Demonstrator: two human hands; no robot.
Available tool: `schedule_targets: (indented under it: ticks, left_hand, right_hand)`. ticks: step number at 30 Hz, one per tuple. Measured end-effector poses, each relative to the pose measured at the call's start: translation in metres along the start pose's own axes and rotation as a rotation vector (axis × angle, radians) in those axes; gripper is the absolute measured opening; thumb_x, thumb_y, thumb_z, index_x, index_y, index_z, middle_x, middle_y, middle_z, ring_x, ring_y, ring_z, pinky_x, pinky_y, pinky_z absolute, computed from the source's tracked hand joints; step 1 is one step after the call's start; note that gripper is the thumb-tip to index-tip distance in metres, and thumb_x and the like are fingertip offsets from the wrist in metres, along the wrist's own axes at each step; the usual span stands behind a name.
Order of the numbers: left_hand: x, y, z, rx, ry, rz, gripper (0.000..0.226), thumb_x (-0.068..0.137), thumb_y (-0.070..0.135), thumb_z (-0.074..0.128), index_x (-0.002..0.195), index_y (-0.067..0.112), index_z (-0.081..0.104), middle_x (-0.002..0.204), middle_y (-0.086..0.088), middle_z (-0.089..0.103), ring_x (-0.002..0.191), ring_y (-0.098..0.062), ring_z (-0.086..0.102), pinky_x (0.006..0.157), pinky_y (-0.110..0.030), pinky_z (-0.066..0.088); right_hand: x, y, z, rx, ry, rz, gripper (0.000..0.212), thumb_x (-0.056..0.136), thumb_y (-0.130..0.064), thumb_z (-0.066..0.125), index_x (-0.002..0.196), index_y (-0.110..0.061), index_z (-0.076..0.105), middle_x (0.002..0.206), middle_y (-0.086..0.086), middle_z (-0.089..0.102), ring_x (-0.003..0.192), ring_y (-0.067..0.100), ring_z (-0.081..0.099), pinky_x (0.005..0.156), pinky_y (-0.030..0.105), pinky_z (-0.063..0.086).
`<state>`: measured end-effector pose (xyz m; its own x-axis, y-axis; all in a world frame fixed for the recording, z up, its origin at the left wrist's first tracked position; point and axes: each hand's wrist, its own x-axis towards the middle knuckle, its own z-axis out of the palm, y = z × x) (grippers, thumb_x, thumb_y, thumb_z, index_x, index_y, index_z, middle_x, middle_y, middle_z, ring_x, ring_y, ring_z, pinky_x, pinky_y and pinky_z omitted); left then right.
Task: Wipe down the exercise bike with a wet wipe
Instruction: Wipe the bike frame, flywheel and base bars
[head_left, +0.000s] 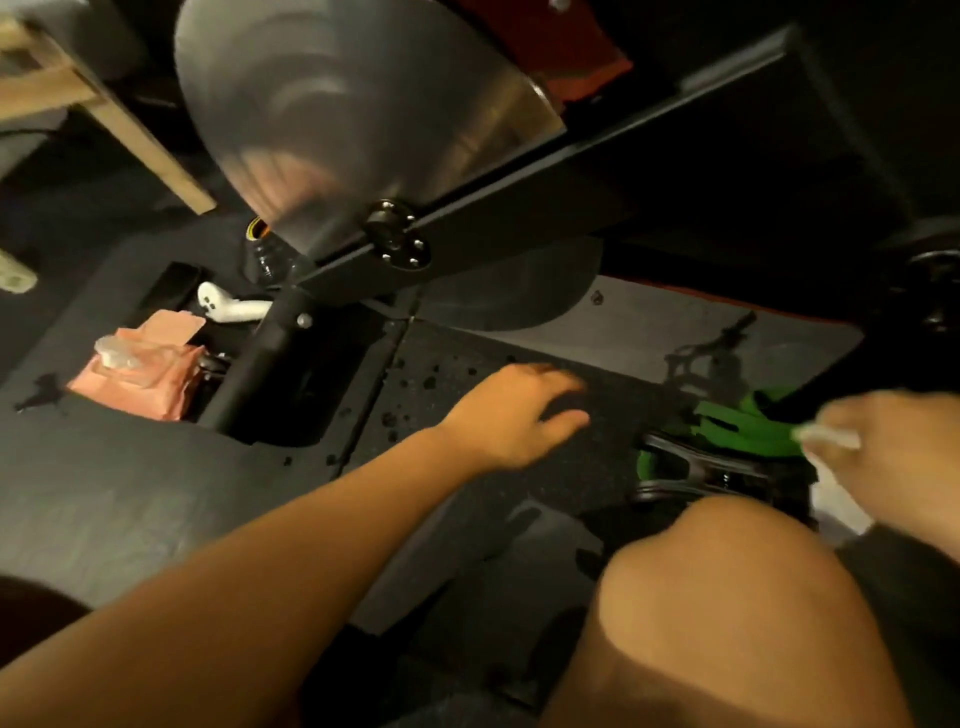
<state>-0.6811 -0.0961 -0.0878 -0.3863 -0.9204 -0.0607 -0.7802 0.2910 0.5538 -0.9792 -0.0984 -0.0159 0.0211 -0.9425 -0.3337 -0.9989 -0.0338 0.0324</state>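
Observation:
The exercise bike's silver flywheel (363, 114) fills the top of the head view, with its black frame bar (571, 176) running to the upper right. A pedal with green straps (737, 431) sits low at the right. My right hand (904, 457) holds a white wet wipe (831, 436) against the green straps; more of the wipe hangs below the hand. My left hand (514, 415) hovers over the dark floor mat (519, 478) left of the pedal, fingers loosely bent and holding nothing. A pink wet-wipe pack (145, 374), lid open, lies on the mat at the left.
My bare knee (727, 597) is in the lower right, close to the pedal. A white controller-like object (228, 306) lies behind the pack. A bottle (265, 249) stands by the flywheel. A wooden furniture leg (150, 150) crosses the upper left. Dark droplets spot the mat.

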Motion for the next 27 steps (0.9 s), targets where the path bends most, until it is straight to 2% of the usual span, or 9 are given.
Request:
schedule_targets:
  ticks: [5, 8, 11, 14, 17, 19, 21, 24, 27]
  left_hand:
    - [-0.011, -0.002, -0.017, -0.24, 0.172, -0.167, 0.03, 0.096, 0.033, 0.06, 0.118, 0.012, 0.065, 0.101, -0.004, 0.07, 0.089, -0.016, 0.064, 0.082, -0.037, 0.053]
    - [-0.01, 0.005, -0.021, -0.549, 0.269, -0.325, 0.024, 0.097, 0.034, 0.059, 0.114, 0.018, 0.063, 0.1, 0.003, 0.07, 0.089, -0.009, 0.066, 0.08, -0.028, 0.055]
    - [-0.01, -0.002, -0.025, -1.048, 0.446, -0.49, 0.016, 0.097, 0.026, 0.06, 0.108, 0.014, 0.064, 0.1, -0.003, 0.072, 0.092, -0.017, 0.071, 0.079, -0.031, 0.061]
    - [-0.016, -0.018, -0.027, -1.428, 0.631, -0.677, 0.012, 0.097, 0.014, 0.057, 0.096, 0.01, 0.069, 0.096, -0.01, 0.071, 0.089, -0.026, 0.069, 0.082, -0.038, 0.061]
    - [-0.022, -0.031, -0.024, -1.706, 0.53, -0.668, 0.026, 0.1, 0.029, 0.053, 0.095, 0.009, 0.068, 0.09, -0.01, 0.067, 0.083, -0.022, 0.063, 0.087, -0.042, 0.055]
    - [-0.024, -0.032, -0.02, -1.727, 0.372, -0.598, 0.04, 0.097, 0.041, 0.055, 0.109, 0.005, 0.069, 0.102, -0.011, 0.073, 0.097, -0.025, 0.07, 0.097, -0.045, 0.053]
    - [-0.022, -0.032, -0.018, -1.607, 0.378, -0.62, 0.031, 0.096, 0.032, 0.062, 0.112, 0.006, 0.07, 0.109, -0.014, 0.073, 0.103, -0.029, 0.07, 0.097, -0.048, 0.054]
    - [-0.021, -0.043, -0.014, -1.593, 0.571, -0.764, 0.013, 0.098, 0.019, 0.061, 0.099, 0.008, 0.068, 0.109, -0.019, 0.071, 0.093, -0.026, 0.07, 0.085, -0.041, 0.059]
    - [-0.025, -0.056, -0.011, -1.727, 0.652, -0.816, 0.01, 0.099, 0.014, 0.057, 0.095, 0.008, 0.064, 0.107, -0.017, 0.072, 0.088, -0.023, 0.07, 0.076, -0.033, 0.059]
  right_hand:
    - [0.027, -0.139, -0.023, 0.519, 0.171, -0.226, 0.006, 0.09, -0.03, 0.063, 0.086, -0.029, 0.058, 0.083, -0.006, 0.059, 0.074, 0.012, 0.055, 0.06, 0.028, 0.042]
    - [0.046, -0.183, -0.018, 1.089, -0.096, -0.074, 0.02, 0.085, -0.021, 0.071, 0.099, -0.031, 0.062, 0.098, -0.003, 0.068, 0.087, 0.011, 0.065, 0.068, 0.029, 0.052]
    - [0.054, -0.192, -0.016, 1.344, -0.35, -0.092, 0.032, 0.09, -0.019, 0.065, 0.122, -0.023, 0.063, 0.114, 0.002, 0.07, 0.103, 0.018, 0.067, 0.087, 0.038, 0.056]
    - [0.053, -0.196, -0.007, 1.407, -0.414, -0.172, 0.035, 0.092, -0.008, 0.059, 0.122, -0.027, 0.061, 0.122, 0.002, 0.064, 0.108, 0.02, 0.066, 0.086, 0.041, 0.057]
    - [0.053, -0.194, 0.0, 1.311, -0.337, -0.233, 0.054, 0.087, 0.002, 0.064, 0.111, -0.045, 0.057, 0.12, -0.004, 0.064, 0.102, 0.016, 0.068, 0.074, 0.032, 0.058]
    - [0.05, -0.195, 0.003, 1.148, -0.372, -0.334, 0.063, 0.085, 0.002, 0.067, 0.113, -0.053, 0.055, 0.118, -0.01, 0.066, 0.1, 0.012, 0.069, 0.068, 0.027, 0.055]
    - [0.052, -0.198, 0.006, 1.068, -0.384, -0.34, 0.06, 0.086, -0.002, 0.067, 0.113, -0.054, 0.056, 0.115, -0.013, 0.068, 0.097, 0.01, 0.069, 0.066, 0.026, 0.054]
    - [0.063, -0.203, 0.009, 1.162, -0.12, -0.03, 0.024, 0.091, -0.013, 0.065, 0.098, -0.036, 0.068, 0.106, -0.004, 0.07, 0.093, 0.015, 0.068, 0.065, 0.027, 0.054]
    - [0.059, -0.205, 0.021, 1.21, 0.292, 0.266, 0.016, 0.089, -0.014, 0.066, 0.088, -0.03, 0.068, 0.092, -0.005, 0.066, 0.088, 0.014, 0.065, 0.071, 0.029, 0.054]
